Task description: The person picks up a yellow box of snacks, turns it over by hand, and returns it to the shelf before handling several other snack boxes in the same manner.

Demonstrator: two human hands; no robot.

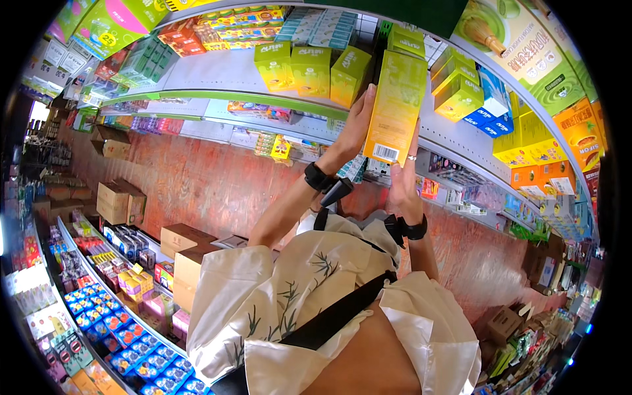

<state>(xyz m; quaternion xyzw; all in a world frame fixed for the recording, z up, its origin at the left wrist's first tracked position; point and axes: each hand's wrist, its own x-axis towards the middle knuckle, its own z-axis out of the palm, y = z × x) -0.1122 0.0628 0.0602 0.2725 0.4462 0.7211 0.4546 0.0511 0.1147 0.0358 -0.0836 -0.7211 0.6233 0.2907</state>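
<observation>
A tall green-and-yellow carton with a barcode at its near end is held between my two hands, over the front of a white metal shelf. My left hand presses along the carton's left side, fingers pointing to the shelf. On the right side and near lower corner, my right hand grips it, a ring on one finger. Similar green-and-yellow boxes stand on the shelf left of the carton. More of the same kind sit to its right, and another lies behind it.
Blue boxes and yellow cartons fill the shelf's right part. Red-brown flooring runs behind me, with cardboard boxes on it. Across the aisle, a lower shelf holds blue packets. A large green printed box stands above, at right.
</observation>
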